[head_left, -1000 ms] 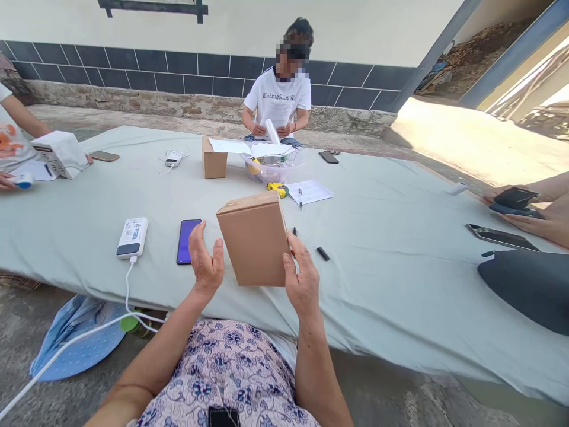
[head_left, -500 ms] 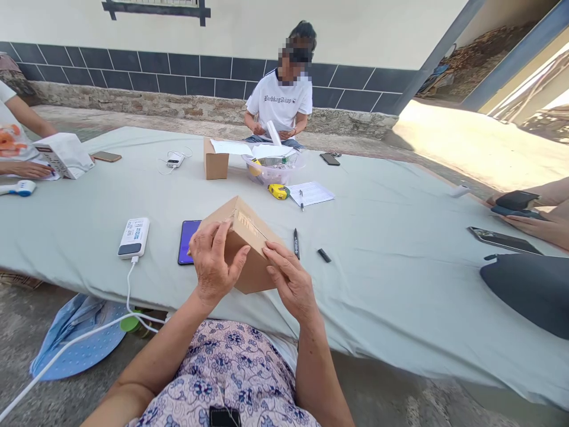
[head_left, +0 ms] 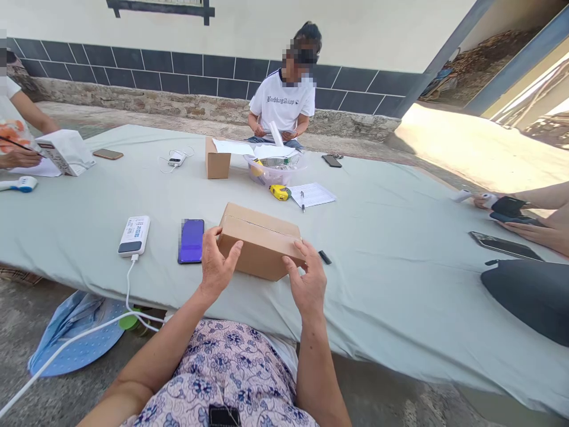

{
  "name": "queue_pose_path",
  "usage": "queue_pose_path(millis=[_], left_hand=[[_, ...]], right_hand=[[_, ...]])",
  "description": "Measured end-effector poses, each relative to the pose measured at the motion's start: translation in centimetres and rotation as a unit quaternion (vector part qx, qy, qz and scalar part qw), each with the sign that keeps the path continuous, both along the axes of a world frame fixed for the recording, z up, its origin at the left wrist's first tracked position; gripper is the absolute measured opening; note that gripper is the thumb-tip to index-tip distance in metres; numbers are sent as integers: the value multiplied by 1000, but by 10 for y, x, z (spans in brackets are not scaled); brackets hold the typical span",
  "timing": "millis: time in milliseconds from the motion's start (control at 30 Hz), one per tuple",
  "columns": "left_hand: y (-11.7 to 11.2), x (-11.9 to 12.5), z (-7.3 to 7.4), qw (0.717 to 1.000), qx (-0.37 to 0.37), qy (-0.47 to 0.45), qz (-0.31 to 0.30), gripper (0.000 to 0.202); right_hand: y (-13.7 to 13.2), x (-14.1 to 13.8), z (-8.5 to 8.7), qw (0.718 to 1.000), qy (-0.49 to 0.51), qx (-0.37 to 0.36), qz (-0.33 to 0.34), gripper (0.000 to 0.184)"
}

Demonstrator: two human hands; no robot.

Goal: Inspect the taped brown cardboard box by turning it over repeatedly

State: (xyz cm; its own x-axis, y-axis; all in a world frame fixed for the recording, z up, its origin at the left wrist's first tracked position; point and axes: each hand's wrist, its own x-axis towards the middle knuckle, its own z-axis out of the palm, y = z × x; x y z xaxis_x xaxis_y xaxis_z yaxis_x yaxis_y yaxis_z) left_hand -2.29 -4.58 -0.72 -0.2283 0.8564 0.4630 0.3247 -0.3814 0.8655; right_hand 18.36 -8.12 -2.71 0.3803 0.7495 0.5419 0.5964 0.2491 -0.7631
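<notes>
A closed brown cardboard box is between my hands at the near side of the table, with a seam running along its upper face. My left hand grips its left end, thumb on the near face. My right hand grips the right end, thumb on the near face and fingers at the edge. Just left of my left hand lies a phone with a purple screen. A black pen cap lies right beside my right hand. The black marker is hidden behind the box and hand.
A white power bank with a cable stands left. Farther back are a yellow tape measure, a paper sheet, a plastic basin and an open carton. A black cap lies right. Other people sit around the table.
The box has turned and come down from a tilted pose to a more level one, its long side now facing me. Both hands have shifted to its ends, uncovering the phone.
</notes>
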Motion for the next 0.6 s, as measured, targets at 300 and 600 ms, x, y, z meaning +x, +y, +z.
queue_pose_path(millis=[300, 600], left_hand=[[6, -5, -2, 990, -97, -92, -38, 34], [1, -7, 2, 998, -64, -2, -3, 42]], right_hand=[[-5, -1, 9, 996, 92, 17, -16, 45], [-10, -5, 20, 990, 124, 45, -42, 48]])
